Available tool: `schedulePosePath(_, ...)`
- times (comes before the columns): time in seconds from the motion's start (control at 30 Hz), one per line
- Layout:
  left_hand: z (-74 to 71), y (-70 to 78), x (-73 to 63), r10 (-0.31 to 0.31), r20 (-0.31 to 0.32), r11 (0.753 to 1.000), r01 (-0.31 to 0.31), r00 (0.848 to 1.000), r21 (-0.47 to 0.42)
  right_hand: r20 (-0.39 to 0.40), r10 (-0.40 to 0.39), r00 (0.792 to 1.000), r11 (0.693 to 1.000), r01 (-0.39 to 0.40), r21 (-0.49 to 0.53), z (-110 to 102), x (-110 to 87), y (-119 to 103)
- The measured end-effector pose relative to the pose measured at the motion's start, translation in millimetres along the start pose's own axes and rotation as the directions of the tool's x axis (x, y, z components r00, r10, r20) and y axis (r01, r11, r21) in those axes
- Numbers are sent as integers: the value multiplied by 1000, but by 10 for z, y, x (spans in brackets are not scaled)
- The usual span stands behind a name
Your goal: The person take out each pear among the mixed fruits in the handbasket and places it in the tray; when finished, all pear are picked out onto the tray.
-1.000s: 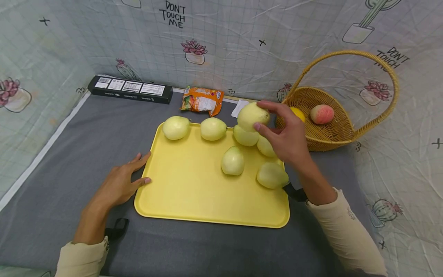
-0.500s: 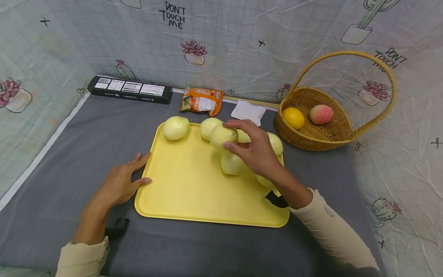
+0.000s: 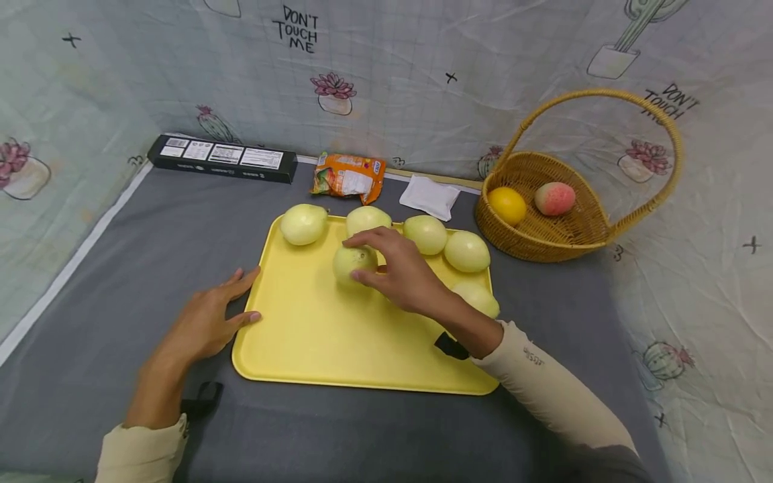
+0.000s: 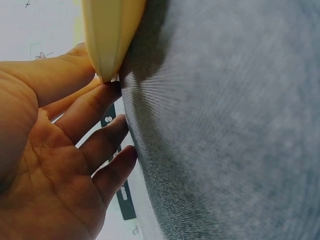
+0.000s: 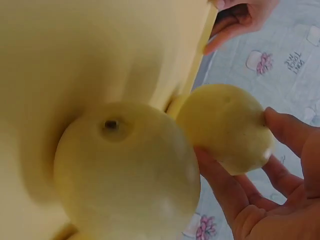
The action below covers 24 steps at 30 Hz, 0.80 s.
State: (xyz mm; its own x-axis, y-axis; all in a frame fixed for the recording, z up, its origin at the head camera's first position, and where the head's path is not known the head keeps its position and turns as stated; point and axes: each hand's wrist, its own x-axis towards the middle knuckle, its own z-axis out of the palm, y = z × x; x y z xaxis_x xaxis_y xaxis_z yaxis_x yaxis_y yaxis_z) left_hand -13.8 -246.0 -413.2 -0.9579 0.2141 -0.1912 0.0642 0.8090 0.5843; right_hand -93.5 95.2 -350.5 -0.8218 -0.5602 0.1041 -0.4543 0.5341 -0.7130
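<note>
My right hand (image 3: 403,274) pinches a yellow-green pear (image 3: 349,264) between thumb and fingers, over the middle of the yellow tray (image 3: 290,329). In the right wrist view the held pear (image 5: 225,125) is beside another pear (image 5: 127,175), which the hand hides in the head view. Several more pears sit along the tray's back and right sides, among them a back-left pear (image 3: 303,224) and a back-right pear (image 3: 467,251). My left hand (image 3: 208,320) rests against the tray's left rim with its fingers extended; in the left wrist view, its fingertips touch the tray edge (image 4: 107,45).
At the right stands a wicker basket (image 3: 543,248) with a tall handle, holding a yellow fruit (image 3: 507,205) and a pinkish peach (image 3: 554,198). Along the back lie a black box (image 3: 222,158), an orange snack packet (image 3: 348,177) and a white packet (image 3: 429,197).
My right hand has carried the pear leftward and down, from near the basket to mid-tray. Pears at the tray's right have come into sight. The left hand has stayed at the rim.
</note>
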Motion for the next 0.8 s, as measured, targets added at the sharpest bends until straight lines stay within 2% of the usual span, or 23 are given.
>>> schedulePosePath(0.3, 26, 45, 86, 34, -18, 999, -34, 999, -1, 142, 37, 989, 982, -10, -189, 169, 99, 7)
schedulePosePath(0.57, 36, 63, 80, 49, -15, 999, -49, 999, 12, 143, 64, 988, 970, -28, -242, 193, 100, 13)
schedulePosePath(0.8, 36, 66, 75, 51, -24, 999, -51, 998, 9, 99, 64, 993, 962, -35, -271, 68, 2, -13)
